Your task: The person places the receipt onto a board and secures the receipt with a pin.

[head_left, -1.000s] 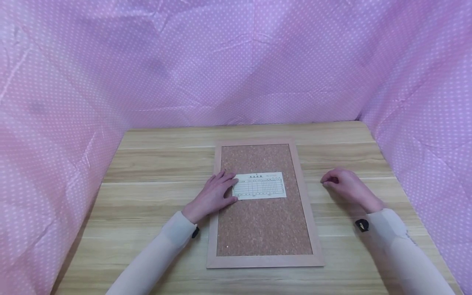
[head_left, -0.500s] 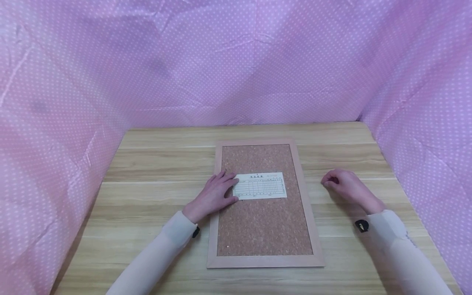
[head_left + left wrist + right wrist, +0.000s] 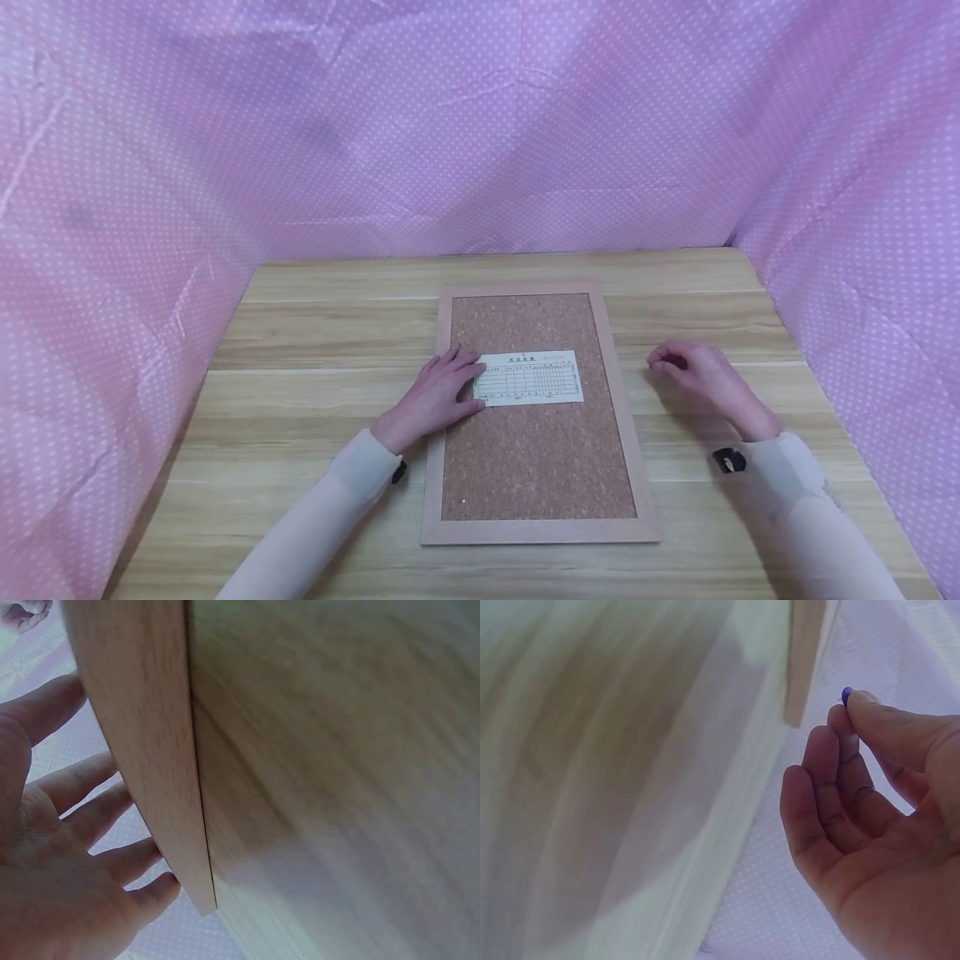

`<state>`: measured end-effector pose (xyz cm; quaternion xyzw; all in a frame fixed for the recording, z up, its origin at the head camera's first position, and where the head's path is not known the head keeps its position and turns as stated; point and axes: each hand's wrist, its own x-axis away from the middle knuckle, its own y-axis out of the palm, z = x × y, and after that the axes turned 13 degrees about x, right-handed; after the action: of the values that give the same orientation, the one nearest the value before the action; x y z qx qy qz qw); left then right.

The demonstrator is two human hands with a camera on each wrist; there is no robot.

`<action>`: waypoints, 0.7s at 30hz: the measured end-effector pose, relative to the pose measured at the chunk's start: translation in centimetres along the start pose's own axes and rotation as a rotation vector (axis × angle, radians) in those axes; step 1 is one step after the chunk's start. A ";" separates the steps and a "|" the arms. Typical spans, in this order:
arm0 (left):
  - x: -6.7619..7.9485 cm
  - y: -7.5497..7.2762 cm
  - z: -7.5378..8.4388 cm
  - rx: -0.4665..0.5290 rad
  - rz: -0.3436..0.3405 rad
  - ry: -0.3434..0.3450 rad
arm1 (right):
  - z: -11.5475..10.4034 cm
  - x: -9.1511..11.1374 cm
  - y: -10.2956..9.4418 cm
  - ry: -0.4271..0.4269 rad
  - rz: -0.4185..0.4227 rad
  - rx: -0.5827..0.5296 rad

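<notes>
A framed corkboard point(image 3: 536, 467) lies flat on the table, with a printed paper form point(image 3: 532, 379) across its middle. My left hand point(image 3: 435, 396) rests with spread fingers on the left end of the form and the board's left side. In the left wrist view the fingertips of that hand point(image 3: 67, 847) reach over the board's wooden edge point(image 3: 142, 735). To the right of the board, my right hand point(image 3: 701, 375) is above the table. Its thumb and fingers pinch a small purple push pin point(image 3: 847, 696), mostly hidden by the fingertips; the head view does not show the pin.
The wood-grain table point(image 3: 322, 333) extends on both sides of the board. A pink dotted cloth point(image 3: 480, 150) hangs behind the table and along both sides. A tiny pale dot point(image 3: 463, 502) marks the cork near its lower left corner.
My right hand has shifted slightly left, toward the board. The left hand, form and corkboard have stayed in place.
</notes>
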<state>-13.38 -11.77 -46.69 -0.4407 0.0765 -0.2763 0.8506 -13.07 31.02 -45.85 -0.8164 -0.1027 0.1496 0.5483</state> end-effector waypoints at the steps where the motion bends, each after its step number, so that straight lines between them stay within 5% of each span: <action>1: 0.0 0.0 0.0 0.002 0.003 0.001 | -0.2 0.0 -0.1 -0.006 0.012 0.001; 21: -0.1 0.2 -0.1 -0.005 -0.005 -0.012 | -4.8 -1.8 0.1 -0.016 0.119 -0.060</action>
<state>-13.41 -11.77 -46.93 -0.4447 0.0710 -0.2755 0.8493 -13.03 26.24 -43.99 -0.8360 -0.0626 0.1852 0.5127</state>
